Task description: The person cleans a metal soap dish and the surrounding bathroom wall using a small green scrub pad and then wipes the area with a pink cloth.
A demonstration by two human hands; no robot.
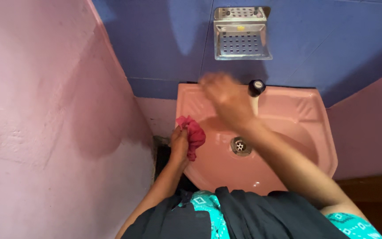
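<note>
- Head view, the hands: the left hand [179,144] is closed in a fist around a crumpled red cloth [192,134], holding it against the left rim of the pink sink [319,132], partly over the basin; bunched up like that, the cloth looks ready for rubbing or wringing.
- The right hand [226,98] reaches across the basin to the back ledge, close to the black tap knob [256,87]. It is blurred with motion (so I cannot tell whether its fingers are spread or curled, or whether it touches anything), and it appears to carry nothing.
- Head view, the surface: the basin is glossy, with a metal drain [240,145] at its middle and nothing lying in the bowl.
- Head view, the room: the sink sits in a corner, with a blue wall [332,40] behind and a pink wall [45,110] on the left. A perforated steel soap dish [241,33] is fixed above the tap; it looks bare, handy for soap within reach of the water.
</note>
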